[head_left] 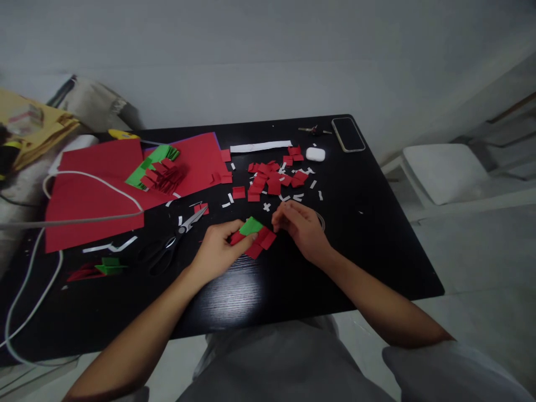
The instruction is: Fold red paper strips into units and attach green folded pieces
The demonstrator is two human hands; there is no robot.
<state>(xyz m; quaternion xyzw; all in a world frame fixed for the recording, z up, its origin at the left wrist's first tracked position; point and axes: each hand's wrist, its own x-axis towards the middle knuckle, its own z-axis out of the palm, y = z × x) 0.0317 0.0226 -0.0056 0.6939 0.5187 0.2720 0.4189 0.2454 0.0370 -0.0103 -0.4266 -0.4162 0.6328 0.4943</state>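
My left hand [220,248] pinches a folded paper piece [263,238], red with a green part on top, over the front middle of the black table [377,245]. Just right of it, my right hand [299,226] is closed, thumb and fingertips pressed together near the paper's right edge. Whatever those fingertips hold, if anything, is too small to make out. Beyond both hands lies a loose pile of small folded red papers [274,184] mixed with white scraps [267,207].
Scissors [173,241] lie left of my left hand. Red sheets [94,195], a green and red folded stack [161,170] and a white cable [25,279] occupy the left side. A phone [348,134] and white case [315,154] sit at the back right.
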